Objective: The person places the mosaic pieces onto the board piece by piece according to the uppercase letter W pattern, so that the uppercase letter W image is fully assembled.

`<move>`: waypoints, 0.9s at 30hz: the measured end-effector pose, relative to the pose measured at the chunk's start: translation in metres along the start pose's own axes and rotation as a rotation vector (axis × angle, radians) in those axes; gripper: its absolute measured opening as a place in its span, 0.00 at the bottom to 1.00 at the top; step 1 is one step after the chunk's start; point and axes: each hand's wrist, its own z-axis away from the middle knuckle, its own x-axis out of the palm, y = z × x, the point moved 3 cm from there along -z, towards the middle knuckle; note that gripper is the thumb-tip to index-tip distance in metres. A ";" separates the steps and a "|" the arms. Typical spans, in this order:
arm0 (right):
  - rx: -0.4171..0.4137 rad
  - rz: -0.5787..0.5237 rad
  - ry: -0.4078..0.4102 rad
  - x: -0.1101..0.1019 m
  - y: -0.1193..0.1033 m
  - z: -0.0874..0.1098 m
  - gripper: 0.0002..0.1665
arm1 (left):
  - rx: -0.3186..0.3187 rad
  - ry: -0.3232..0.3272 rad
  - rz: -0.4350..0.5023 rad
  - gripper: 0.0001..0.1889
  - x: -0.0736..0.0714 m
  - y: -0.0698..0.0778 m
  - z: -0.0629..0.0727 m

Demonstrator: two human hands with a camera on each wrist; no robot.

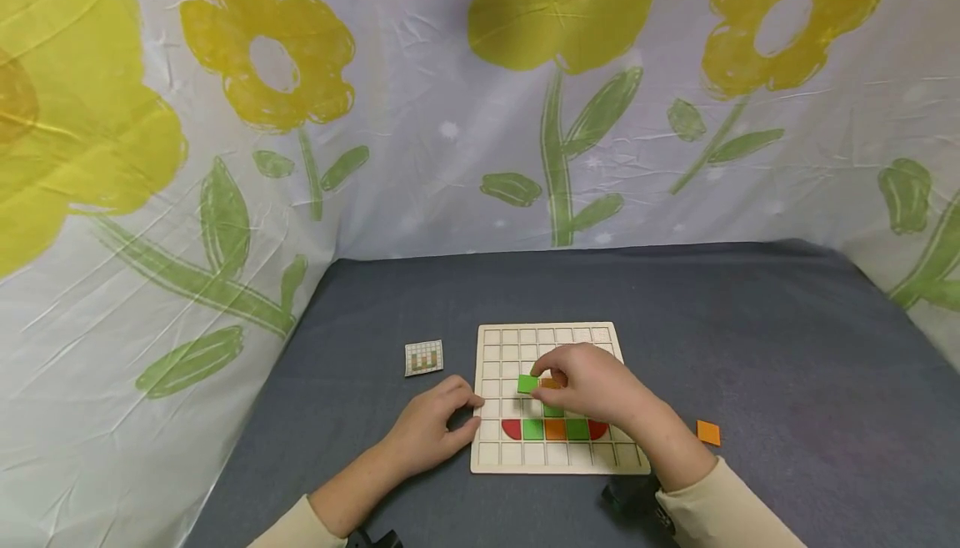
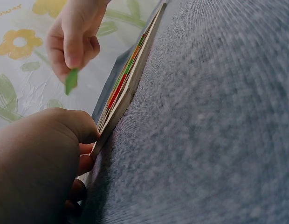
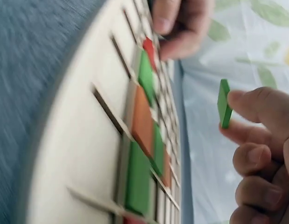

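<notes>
A wooden grid board (image 1: 495,454) lies flat on the dark cloth. In its second row from the front sit a red quarter-round tile (image 1: 512,429), a green square tile (image 1: 533,429), an orange square tile (image 1: 555,429), another green tile (image 1: 577,429) and a second red tile (image 1: 597,429). A green tile and an orange one lie farther up, partly covered. My right hand (image 1: 592,381) pinches a loose green square tile (image 3: 223,103) between thumb and forefinger, above the board. My left hand (image 1: 431,423) touches the board's left edge with thumb and fingertips.
A small pattern card (image 1: 424,359) lies left of the board. One orange square tile (image 1: 708,433) is on the cloth to the right. Behind the table hangs a white sheet (image 1: 420,156) printed with yellow flowers.
</notes>
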 end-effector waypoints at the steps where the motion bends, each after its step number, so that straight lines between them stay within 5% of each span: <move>1: -0.002 0.027 -0.003 0.004 -0.002 -0.001 0.11 | -0.002 -0.001 0.000 0.09 0.000 0.000 0.000; 9: -0.007 0.134 -0.049 0.028 -0.010 -0.011 0.11 | 0.001 0.000 0.004 0.08 0.000 0.001 0.000; 27: -0.076 0.150 -0.083 0.036 -0.010 -0.019 0.05 | 0.038 0.026 0.008 0.09 0.000 0.000 0.001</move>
